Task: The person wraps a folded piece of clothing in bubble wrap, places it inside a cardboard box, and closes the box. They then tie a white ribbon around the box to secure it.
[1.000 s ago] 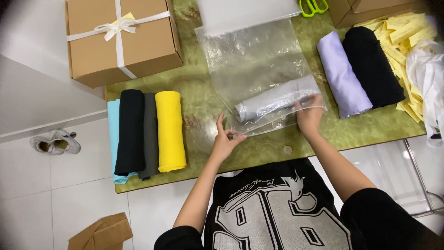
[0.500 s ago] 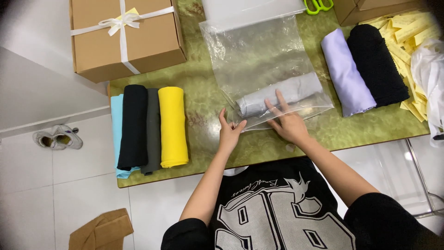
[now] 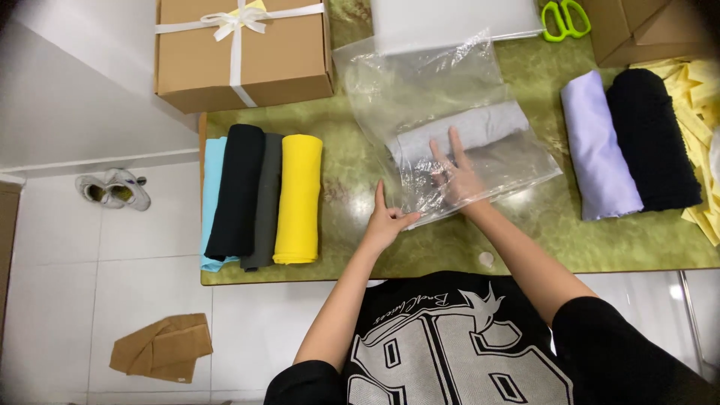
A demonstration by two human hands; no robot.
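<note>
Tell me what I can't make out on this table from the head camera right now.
- Right hand: inside or on top of the clear plastic bag, cannot tell; glare.
- Grey rolled garment: its near side is hidden by that hand.
- Green scissors: blades cut off by the top edge.
- Light blue garment: mostly under the black roll.

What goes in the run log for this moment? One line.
left hand: pinches corner of clear plastic bag | right hand: flat on bag, over rolled grey garment | surface: green table
</note>
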